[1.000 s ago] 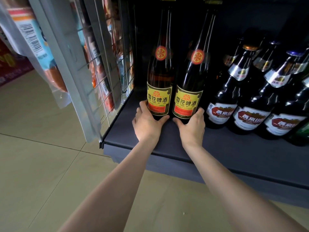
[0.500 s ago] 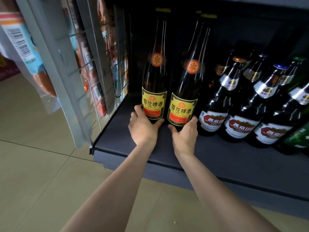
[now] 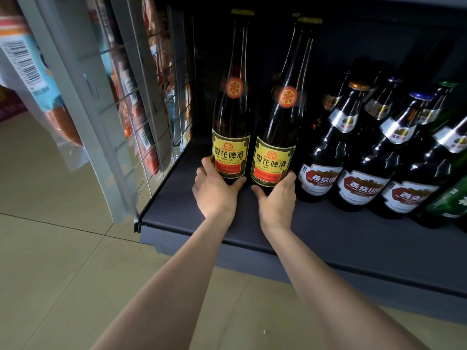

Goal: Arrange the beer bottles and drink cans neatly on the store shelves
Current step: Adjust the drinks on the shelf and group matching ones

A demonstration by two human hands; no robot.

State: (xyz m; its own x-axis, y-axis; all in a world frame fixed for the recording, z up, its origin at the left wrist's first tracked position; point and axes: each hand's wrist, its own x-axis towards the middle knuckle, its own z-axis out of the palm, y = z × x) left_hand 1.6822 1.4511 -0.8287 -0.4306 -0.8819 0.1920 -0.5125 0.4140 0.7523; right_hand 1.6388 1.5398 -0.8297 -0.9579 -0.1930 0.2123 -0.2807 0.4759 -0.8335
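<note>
Beige tiled floor (image 3: 63,261), dark grey shelf unit (image 3: 353,238), pale wire-grid side panel (image 3: 141,97), dim interior.

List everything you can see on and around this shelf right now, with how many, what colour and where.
Tall bottles with yellow labels: two in front, dark brown glass, left part of the shelf, upright side by side; another cap shows behind the right one.
Bottles with red and white labels: three in the front row, dark glass with silver neck labels, right of the tall pair; more stand behind, count unclear.
Green bottle: one clearly seen, far right edge.
Shelf: one, dark grey, low above the floor.
Wire grid panel: one, pale metal, left of the shelf, with packaged goods hanging on it.
Floor: beige tiles.
Left hand: grips the base of the left tall bottle.
Right hand: grips the base of the right tall bottle.
</note>
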